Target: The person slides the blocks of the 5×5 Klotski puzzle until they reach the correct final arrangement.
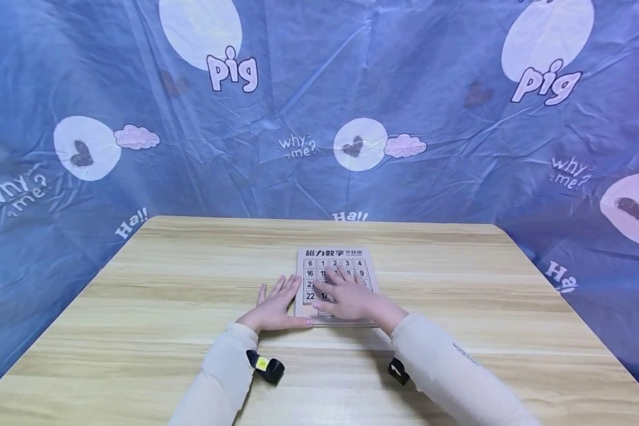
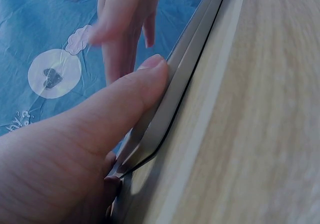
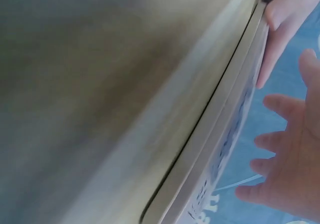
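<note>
A pale number sliding puzzle (image 1: 325, 252) lies flat on the table, with dark characters along its top and rows of numbered square tiles. My left hand (image 1: 277, 309) rests at its lower left corner, straight fingers along the left side and thumb against the front edge. In the left wrist view that thumb (image 2: 135, 91) presses the puzzle's side. My right hand (image 1: 348, 299) is over the lower tiles, palm down and fingers spread, hiding several of them. The right wrist view shows a gap between these fingers (image 3: 272, 141) and the tile face.
The wooden table (image 1: 191, 254) carries the puzzle near its middle. Behind and at both sides hangs a blue printed cloth (image 1: 266, 177). Each sleeved forearm wears a black wrist strap mount (image 1: 268, 368) close to the tabletop.
</note>
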The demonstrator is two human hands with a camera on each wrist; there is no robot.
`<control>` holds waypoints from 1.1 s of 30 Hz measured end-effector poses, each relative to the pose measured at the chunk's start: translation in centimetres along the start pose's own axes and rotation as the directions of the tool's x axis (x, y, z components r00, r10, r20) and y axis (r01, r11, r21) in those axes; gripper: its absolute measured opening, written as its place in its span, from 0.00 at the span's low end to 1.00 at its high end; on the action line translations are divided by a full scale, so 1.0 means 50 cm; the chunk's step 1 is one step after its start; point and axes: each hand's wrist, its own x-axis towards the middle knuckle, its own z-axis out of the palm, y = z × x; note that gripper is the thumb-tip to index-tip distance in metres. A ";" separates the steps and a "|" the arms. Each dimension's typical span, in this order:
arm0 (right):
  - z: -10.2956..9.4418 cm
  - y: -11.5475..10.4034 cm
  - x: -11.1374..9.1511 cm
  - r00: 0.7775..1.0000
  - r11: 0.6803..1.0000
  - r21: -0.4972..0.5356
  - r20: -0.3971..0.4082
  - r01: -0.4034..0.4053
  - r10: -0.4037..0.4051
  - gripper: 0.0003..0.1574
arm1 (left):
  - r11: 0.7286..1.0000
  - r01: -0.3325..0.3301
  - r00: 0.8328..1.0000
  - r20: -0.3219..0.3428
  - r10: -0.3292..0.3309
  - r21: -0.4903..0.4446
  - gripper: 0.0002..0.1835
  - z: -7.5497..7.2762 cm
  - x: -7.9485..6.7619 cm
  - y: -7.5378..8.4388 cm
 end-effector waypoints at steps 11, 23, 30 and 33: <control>0.001 0.003 0.063 0.983 0.986 -0.024 0.072 -0.167 0.168 0.39 | 1.000 0.005 1.000 0.007 -0.005 -0.011 0.54 -0.001 0.002 0.000; -0.001 -0.007 0.053 0.990 0.991 -0.044 0.065 -0.123 0.125 0.38 | 1.000 -0.001 1.000 0.005 0.001 -0.019 0.54 0.000 0.003 -0.002; -0.004 -0.014 0.037 0.994 0.996 -0.038 0.069 -0.084 0.087 0.36 | 1.000 0.002 1.000 0.007 -0.002 -0.011 0.54 0.001 0.002 -0.002; -0.005 -0.015 0.031 0.995 0.997 -0.025 0.067 -0.078 0.079 0.36 | 1.000 0.002 1.000 0.008 -0.002 -0.006 0.55 0.003 0.003 -0.002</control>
